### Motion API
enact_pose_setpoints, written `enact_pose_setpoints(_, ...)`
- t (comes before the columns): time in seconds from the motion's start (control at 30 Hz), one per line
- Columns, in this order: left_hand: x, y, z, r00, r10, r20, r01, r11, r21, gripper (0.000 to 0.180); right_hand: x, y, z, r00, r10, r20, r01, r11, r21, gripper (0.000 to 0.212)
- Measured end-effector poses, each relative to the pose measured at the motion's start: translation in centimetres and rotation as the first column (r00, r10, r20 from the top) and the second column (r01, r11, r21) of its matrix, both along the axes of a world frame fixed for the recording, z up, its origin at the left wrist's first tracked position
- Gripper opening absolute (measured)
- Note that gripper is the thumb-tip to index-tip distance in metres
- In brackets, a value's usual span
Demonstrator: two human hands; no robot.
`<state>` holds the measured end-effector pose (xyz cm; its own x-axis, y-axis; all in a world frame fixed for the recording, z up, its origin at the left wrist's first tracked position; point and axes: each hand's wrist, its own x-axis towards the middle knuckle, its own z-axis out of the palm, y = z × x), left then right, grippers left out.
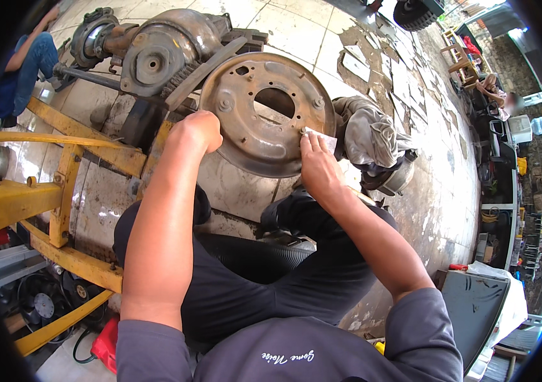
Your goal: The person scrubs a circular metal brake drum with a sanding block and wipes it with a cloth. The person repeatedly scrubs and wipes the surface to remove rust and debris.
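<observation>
A round brown metal brake backing plate [261, 73], with a large hole in its middle and several small ones, is propped up in front of me. My left hand [199, 132] is closed on its left rim; the fingertips are hidden behind the fist. At the plate's lower right, my right hand [319, 164] presses a small pale folded sheet [322, 137] to the metal, its fingers together over it. Whether the sheet is sandpaper or cloth, I cannot tell. A grey rag [370, 134] lies on a metal part just right of the plate.
A greasy axle housing [175, 48] and a wire brush [204, 73] lie beyond the plate. Yellow metal frame bars [16, 204] stand close on my left. Broken tiles [357, 63] litter the floor at far right; a grey cabinet [475, 305] stands near right. Another person [35, 57] is at far left.
</observation>
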<state>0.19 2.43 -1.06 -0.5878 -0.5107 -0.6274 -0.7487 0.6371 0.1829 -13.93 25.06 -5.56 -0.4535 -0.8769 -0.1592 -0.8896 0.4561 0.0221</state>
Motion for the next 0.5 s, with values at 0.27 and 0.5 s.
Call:
enact_pose_setpoints(0.27,0.2,0.0,-0.1,1.0,0.0,0.009,0.0,1.0,0.023,0.046,0.2,0.1,-0.4,0.996,0.005,-0.091,-0.004,1.0,0.008,0.047)
enact_pose_setpoints(0.5,-0.2,-0.1,0.1,0.999,0.013,0.044,-0.015,0.999,0.036,0.046,-0.7,1.4,-0.4,0.992,0.122,-0.009,-0.122,0.992,-0.036,0.048)
